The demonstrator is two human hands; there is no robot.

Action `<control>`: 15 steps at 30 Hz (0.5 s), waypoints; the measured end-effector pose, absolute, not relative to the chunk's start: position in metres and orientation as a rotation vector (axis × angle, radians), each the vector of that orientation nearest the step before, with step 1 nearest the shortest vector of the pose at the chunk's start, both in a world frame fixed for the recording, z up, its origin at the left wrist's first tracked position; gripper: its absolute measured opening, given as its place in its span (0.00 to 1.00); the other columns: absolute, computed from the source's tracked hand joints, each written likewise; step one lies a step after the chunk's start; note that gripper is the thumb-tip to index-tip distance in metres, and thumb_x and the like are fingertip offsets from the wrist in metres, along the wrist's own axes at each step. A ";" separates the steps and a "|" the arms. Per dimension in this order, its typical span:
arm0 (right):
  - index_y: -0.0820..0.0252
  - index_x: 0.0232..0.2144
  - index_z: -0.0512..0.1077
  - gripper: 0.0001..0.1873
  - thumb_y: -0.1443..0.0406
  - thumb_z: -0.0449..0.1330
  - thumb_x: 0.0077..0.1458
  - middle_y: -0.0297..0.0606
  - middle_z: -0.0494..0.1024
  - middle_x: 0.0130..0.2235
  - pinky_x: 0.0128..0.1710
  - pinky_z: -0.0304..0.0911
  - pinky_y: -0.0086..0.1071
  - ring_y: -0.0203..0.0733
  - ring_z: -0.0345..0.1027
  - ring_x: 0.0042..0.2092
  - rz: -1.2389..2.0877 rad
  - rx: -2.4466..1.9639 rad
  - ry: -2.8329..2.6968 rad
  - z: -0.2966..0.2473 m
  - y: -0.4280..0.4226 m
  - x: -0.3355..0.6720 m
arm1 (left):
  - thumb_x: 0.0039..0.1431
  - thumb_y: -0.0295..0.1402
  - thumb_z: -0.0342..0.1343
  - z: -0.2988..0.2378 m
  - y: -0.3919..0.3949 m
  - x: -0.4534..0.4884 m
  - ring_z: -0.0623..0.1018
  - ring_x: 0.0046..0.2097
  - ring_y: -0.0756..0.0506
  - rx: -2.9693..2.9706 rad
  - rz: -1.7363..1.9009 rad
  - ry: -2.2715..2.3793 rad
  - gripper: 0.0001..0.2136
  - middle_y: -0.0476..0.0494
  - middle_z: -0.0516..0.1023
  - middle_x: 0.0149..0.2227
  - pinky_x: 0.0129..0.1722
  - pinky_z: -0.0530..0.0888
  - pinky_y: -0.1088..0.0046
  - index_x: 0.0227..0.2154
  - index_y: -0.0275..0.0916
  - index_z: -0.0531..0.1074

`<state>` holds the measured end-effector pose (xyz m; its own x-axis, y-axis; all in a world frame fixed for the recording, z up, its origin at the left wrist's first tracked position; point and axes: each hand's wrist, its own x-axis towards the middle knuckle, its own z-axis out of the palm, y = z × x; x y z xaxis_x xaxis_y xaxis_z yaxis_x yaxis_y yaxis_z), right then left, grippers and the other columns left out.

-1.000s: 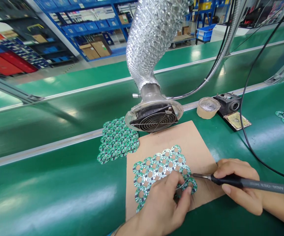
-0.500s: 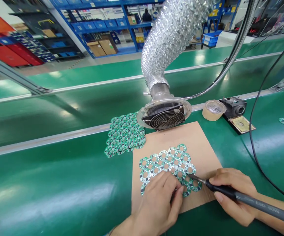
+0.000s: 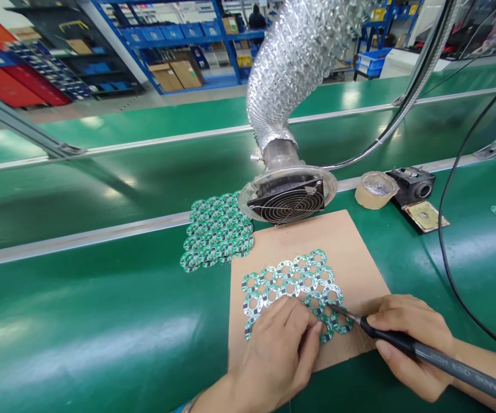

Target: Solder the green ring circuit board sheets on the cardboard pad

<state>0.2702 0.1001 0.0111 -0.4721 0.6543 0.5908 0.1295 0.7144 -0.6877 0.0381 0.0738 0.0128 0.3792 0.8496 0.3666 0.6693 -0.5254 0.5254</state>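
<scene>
A panel of joined ring-shaped green circuit boards (image 3: 291, 288) lies flat on a piece of brown cardboard (image 3: 269, 244). My left hand (image 3: 280, 350) rests over the panel's near side, its fingers curled and the thumb drawn against the index finger; whatever is between their tips is hidden. In my right hand (image 3: 415, 344) is a soldering iron (image 3: 428, 353), gripped like a pen by its black and grey handle. Its tip points left and reaches the rings at the panel's right side, close to my left fingertips.
A fume extractor (image 3: 291, 201) on a silver duct (image 3: 286, 80) hangs just beyond the cardboard. Behind left lies a stack of similar boards (image 3: 217, 232). A tape roll (image 3: 374, 192) and an iron stand with a sponge (image 3: 424, 217) sit back right, near a black cable (image 3: 445, 252).
The view has shifted very slightly. Both hands, the soldering iron and the panel keep nearly the same positions relative to each other.
</scene>
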 end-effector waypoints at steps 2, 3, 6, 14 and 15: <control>0.65 0.41 0.69 0.18 0.74 0.55 0.44 0.39 0.74 0.26 0.23 0.64 0.32 0.39 0.67 0.25 0.713 -0.604 -1.998 0.012 0.100 0.270 | 0.60 0.26 0.48 0.013 0.074 0.038 0.66 0.28 0.49 2.351 0.888 1.343 0.05 0.48 0.69 0.25 0.28 0.63 0.71 0.28 0.39 0.63; 0.64 0.42 0.69 0.18 0.74 0.55 0.45 0.39 0.74 0.26 0.23 0.64 0.32 0.39 0.67 0.25 0.713 -0.609 -2.002 0.013 0.100 0.270 | 0.60 0.26 0.48 0.013 0.074 0.038 0.66 0.28 0.49 2.349 0.884 1.344 0.05 0.48 0.69 0.25 0.28 0.63 0.71 0.28 0.39 0.63; 0.64 0.42 0.69 0.18 0.74 0.55 0.44 0.38 0.74 0.26 0.23 0.64 0.32 0.39 0.67 0.25 0.720 -0.610 -2.017 0.013 0.100 0.270 | 0.60 0.26 0.47 0.012 0.074 0.039 0.67 0.29 0.48 2.342 0.859 1.341 0.05 0.48 0.69 0.26 0.29 0.63 0.71 0.28 0.39 0.63; 0.63 0.42 0.69 0.19 0.74 0.55 0.45 0.38 0.74 0.26 0.24 0.65 0.33 0.40 0.69 0.26 0.730 -0.611 -2.032 0.013 0.100 0.270 | 0.60 0.26 0.48 0.012 0.074 0.039 0.66 0.29 0.49 2.350 0.851 1.347 0.05 0.49 0.69 0.26 0.29 0.63 0.71 0.28 0.39 0.63; 0.63 0.42 0.69 0.19 0.74 0.55 0.44 0.38 0.74 0.26 0.24 0.65 0.33 0.40 0.68 0.26 0.739 -0.605 -2.022 0.013 0.100 0.270 | 0.60 0.26 0.48 0.012 0.074 0.038 0.66 0.29 0.49 2.348 0.852 1.344 0.05 0.49 0.69 0.26 0.29 0.63 0.71 0.28 0.39 0.63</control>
